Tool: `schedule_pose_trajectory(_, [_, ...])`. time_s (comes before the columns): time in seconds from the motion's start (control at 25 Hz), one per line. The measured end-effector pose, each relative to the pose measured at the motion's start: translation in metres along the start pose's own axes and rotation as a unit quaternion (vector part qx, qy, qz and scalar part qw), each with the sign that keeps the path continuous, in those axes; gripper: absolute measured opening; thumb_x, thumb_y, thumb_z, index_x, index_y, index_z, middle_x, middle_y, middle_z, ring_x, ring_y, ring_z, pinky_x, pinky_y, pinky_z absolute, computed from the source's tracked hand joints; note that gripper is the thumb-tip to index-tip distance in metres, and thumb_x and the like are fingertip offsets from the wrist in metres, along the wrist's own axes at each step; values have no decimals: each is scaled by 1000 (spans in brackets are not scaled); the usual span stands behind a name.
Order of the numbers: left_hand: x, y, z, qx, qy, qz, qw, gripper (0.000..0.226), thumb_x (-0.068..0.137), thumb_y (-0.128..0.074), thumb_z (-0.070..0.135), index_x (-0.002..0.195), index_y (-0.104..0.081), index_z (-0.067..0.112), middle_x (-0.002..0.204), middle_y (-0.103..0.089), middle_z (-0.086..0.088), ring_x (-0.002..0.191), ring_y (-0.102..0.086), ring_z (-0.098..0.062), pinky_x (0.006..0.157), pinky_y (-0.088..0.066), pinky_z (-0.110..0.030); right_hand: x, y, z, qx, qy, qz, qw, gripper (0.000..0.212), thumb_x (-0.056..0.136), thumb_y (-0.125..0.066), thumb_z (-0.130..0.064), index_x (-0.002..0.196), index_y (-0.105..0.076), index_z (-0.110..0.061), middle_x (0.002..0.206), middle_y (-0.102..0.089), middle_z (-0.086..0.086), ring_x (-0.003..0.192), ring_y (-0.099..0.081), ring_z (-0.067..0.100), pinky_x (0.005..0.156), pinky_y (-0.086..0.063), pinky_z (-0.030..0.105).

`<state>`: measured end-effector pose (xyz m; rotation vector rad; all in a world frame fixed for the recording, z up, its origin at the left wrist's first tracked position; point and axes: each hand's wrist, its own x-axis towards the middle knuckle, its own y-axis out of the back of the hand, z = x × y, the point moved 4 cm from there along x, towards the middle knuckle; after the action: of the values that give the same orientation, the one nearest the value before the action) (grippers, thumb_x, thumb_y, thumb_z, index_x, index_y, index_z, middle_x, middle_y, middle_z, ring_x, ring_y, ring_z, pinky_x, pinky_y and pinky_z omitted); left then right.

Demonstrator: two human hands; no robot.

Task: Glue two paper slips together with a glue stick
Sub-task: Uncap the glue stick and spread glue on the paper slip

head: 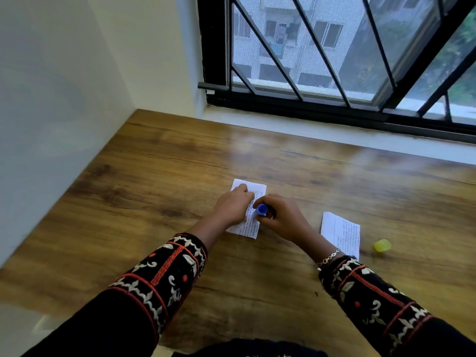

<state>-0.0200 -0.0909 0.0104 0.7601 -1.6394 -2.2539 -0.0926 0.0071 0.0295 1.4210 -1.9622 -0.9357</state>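
A printed white paper slip (258,189) lies flat on the wooden table (154,191) in the middle. My left hand (233,206) presses down on its left half, fingers bent. My right hand (279,217) grips a glue stick with a blue end (262,209), held upright over the slip's right side; whether its tip touches the paper is hidden. A second printed slip (342,233) lies to the right, partly behind my right wrist. The yellow cap (382,245) sits on the table further right.
A white wall (51,112) borders the table on the left. A barred window (334,60) with a white sill runs along the far edge. Bare wood surrounds the slips.
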Motion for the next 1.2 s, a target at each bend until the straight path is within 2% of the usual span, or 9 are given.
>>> schedule_pose_trajectory(0.24, [1,-1,-2,18,-4,-4,1000,47,76,-69,10,119,-49,9,125,-45,-10,101,-55,-29,80,-50,-40,-18,-9,-7,1,25,-12,1000,22,77,-66,-15,99,-65,-14,88,-62,2,68,-47,10,58,-32,16])
schedule_pose_trajectory(0.52, [2,-3,-3,19,-2,-14,1000,54,76,-70,11,124,-47,10,130,-43,-8,105,-54,-29,78,-46,-38,-39,-16,-7,11,22,-17,1000,20,79,-64,-20,99,-63,-21,87,-55,-9,69,-48,4,59,-32,11])
schedule_pose_trajectory(0.64, [2,-3,-3,18,-1,-14,1000,52,76,-69,11,123,-48,10,129,-44,-7,105,-54,-28,79,-46,-38,-47,-13,0,101,-23,11,995,17,79,-65,-16,94,-62,-21,84,-61,-5,68,-54,8,61,-43,18])
schedule_pose_trajectory(0.72, [1,-3,-3,22,-1,-12,1000,52,77,-69,11,124,-48,10,129,-44,-7,106,-54,-28,80,-47,-38,-52,-6,10,207,-66,52,975,14,78,-68,-14,90,-63,-19,82,-65,1,69,-58,14,64,-49,26])
schedule_pose_trajectory(0.88, [1,-5,-1,26,6,-2,1000,50,78,-67,13,123,-47,9,125,-44,-10,101,-55,-30,72,-43,-36,-63,4,33,414,-135,123,892,14,80,-64,-6,84,-66,-19,74,-62,4,58,-54,9,54,-49,20])
schedule_pose_trajectory(1.04, [5,-8,1,40,26,11,999,41,79,-66,17,115,-49,8,120,-45,-12,96,-56,-31,67,-39,-34,-71,12,48,491,-173,159,839,18,82,-58,-2,82,-67,-17,70,-59,7,53,-53,11,51,-48,21])
schedule_pose_trajectory(1.2, [10,-11,8,56,55,22,997,46,80,-67,28,117,-49,8,121,-45,-15,103,-53,-30,69,-38,-35,-76,17,52,514,-189,177,818,18,83,-56,-1,83,-67,-14,73,-59,10,53,-53,11,51,-48,20])
